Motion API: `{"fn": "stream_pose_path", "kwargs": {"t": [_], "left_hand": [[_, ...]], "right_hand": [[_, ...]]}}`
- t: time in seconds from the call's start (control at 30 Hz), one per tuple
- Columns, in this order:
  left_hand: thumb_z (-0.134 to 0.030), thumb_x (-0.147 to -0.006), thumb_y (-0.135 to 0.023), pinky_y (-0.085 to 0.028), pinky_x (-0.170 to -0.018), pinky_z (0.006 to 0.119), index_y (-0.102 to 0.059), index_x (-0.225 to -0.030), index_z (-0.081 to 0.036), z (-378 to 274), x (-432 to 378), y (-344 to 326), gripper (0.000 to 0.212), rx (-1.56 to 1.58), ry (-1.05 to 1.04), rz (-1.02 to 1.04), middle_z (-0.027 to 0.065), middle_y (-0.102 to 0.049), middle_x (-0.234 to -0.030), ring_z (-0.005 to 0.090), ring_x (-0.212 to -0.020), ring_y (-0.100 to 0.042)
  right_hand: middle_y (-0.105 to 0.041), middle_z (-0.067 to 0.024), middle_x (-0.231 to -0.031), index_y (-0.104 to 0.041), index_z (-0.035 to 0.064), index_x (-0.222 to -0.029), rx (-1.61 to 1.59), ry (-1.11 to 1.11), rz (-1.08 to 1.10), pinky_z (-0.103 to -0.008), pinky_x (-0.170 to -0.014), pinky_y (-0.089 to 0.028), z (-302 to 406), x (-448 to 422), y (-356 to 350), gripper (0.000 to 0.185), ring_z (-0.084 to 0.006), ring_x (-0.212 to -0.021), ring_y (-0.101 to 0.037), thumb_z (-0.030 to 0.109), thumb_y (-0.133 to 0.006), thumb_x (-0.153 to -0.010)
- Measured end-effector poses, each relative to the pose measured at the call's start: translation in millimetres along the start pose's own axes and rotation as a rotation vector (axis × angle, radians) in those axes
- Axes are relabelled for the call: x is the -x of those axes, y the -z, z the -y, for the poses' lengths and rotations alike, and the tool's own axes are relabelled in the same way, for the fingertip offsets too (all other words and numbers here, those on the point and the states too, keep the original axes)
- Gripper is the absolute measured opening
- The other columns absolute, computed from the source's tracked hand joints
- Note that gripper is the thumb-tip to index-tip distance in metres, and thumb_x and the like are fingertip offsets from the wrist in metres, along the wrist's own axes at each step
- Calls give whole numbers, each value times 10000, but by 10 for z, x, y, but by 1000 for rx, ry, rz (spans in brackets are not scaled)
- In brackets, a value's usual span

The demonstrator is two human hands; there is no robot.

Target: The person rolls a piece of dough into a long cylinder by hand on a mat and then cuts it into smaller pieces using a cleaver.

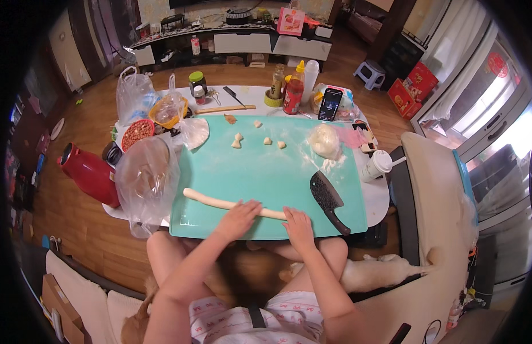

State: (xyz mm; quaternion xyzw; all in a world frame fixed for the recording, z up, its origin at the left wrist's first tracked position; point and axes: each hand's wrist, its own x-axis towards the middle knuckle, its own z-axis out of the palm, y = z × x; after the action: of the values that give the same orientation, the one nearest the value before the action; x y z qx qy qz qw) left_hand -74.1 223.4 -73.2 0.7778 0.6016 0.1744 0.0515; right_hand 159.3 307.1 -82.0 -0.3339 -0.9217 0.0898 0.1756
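A long rope of dough (210, 201) lies along the near part of a green silicone mat (248, 172). My left hand (241, 216) rests flat on the middle of the rope, fingers extended. On the rope's right end lies my right hand (298, 221), palm down. Neither hand is closed around the dough. To the right, a black cleaver (327, 198) lies on the mat, its handle towards me. Several small dough pieces (267, 141) sit at the mat's far side. A larger lump of dough (324, 142), seemingly under clear plastic, is at the far right amid scattered flour.
Left of the mat are a plastic-covered bowl (147, 172), a red thermos jug (89, 174) and a bowl of peanuts (138, 134). A phone (330, 104) and a red sauce bottle (294, 92) stand behind. A white lidded cup (376, 166) is at right; a dog (377, 273) lies below.
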Motion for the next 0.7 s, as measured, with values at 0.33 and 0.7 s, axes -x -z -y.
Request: {"fn": "stream_pose_path", "kwargs": {"t": [0.33, 0.7], "left_hand": [[-400, -957, -388, -154, -1151, 494, -366, -1405, 29, -271, -571, -529, 621, -245, 565, -114, 209, -299, -1495, 292, -1428, -213], [-325, -943, -441, -169, -1152, 495, -261, -1479, -105, 148, -640, -164, 607, -218, 108, 88, 101, -254, -1533, 270, -1433, -189]], "right_hand": [[-235, -305, -1485, -256, -109, -1414, -55, -157, -59, -503, -1148, -126, 366, -464, -437, 733, -405, -1408, -201, 456, -363, -959], [-200, -191, -1539, -294, -22, -1440, 140, -67, 57, -514, -1145, -131, 79, -835, -375, 782, -306, -1433, -181, 504, -482, -892]]}}
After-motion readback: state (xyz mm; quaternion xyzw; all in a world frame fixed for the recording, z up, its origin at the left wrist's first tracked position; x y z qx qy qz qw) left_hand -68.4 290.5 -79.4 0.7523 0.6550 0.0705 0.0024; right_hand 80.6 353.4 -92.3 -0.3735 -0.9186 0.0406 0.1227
